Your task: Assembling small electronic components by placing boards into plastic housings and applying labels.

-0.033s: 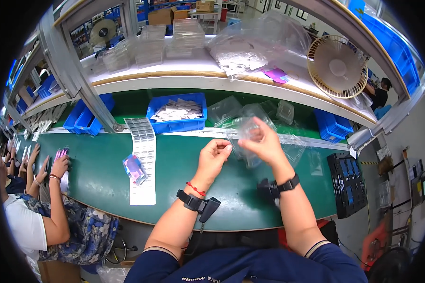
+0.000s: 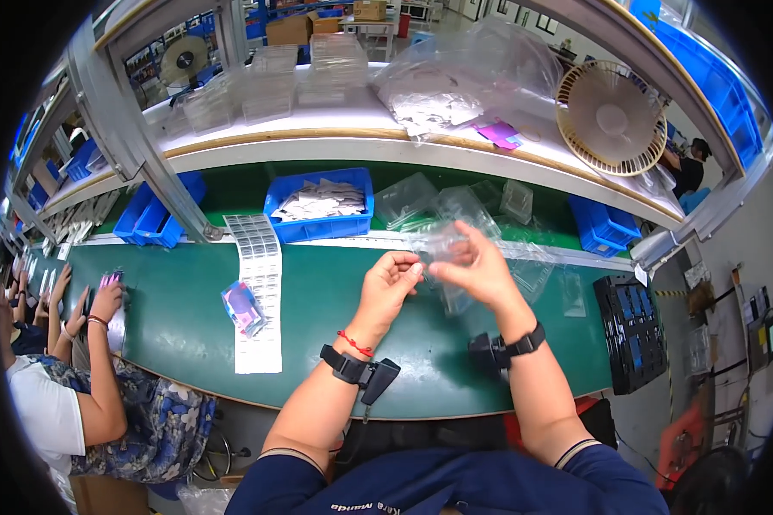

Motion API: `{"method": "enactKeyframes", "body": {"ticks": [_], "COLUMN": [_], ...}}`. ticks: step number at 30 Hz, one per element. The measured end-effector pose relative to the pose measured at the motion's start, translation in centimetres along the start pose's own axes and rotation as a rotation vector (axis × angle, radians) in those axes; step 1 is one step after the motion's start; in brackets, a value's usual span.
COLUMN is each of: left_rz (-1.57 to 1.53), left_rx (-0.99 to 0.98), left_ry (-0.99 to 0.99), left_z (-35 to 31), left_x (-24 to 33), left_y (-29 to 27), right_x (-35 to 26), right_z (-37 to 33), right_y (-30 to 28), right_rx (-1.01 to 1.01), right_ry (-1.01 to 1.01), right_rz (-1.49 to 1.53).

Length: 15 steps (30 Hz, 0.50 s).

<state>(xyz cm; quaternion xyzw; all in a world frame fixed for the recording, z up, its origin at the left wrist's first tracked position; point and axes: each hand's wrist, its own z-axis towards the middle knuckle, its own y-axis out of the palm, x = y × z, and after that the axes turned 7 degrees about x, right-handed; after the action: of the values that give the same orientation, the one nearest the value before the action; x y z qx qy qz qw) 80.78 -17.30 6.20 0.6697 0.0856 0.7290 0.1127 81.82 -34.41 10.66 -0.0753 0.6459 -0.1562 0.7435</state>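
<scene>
My right hand [image 2: 483, 268] curls its thumb and fingers around a clear plastic piece [image 2: 432, 240], a thin transparent case or tray whose exact form is blurred. My left hand [image 2: 390, 280] is closed in a pinch at the lower left of that piece, thumb against forefinger. Whatever sits between its fingertips is too small to name. Behind the hands, several loose clear plastic trays [image 2: 406, 199] lie on the green bench [image 2: 335, 343]. Left of my left hand, a small pink and blue packet [image 2: 244, 307] rests on a white label sheet [image 2: 258, 352].
A blue bin [image 2: 326, 228] of white slips stands at the back, with another blue bin [image 2: 605, 230] to the right. A black tray [image 2: 631, 335] is at the right edge. Overhead runs a shelf [image 2: 301, 146] with a fan [image 2: 611, 118]. A co-worker's hand [image 2: 105, 302] works at the left.
My right hand has dipped slightly, and the clear plastic piece has shifted a little to the left, toward my left fingertips. The left hand stays almost where it was.
</scene>
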Motion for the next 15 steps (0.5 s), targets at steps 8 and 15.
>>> {"method": "enactKeyframes", "body": {"ticks": [8, 15], "left_rz": [-0.155, -0.112], "left_rx": [-0.324, -0.426], "left_ry": [-0.187, -0.361], "left_z": [-1.0, -1.3], "left_x": [-1.3, -1.2], "left_y": [0.4, 0.7], "right_x": [0.5, 2.2], "right_z": [-6.1, -9.4], "right_y": [-2.2, -5.3], "right_rx": [0.012, 0.212], "right_ry": [0.135, -0.078], "right_rz": [-0.139, -0.737]}}
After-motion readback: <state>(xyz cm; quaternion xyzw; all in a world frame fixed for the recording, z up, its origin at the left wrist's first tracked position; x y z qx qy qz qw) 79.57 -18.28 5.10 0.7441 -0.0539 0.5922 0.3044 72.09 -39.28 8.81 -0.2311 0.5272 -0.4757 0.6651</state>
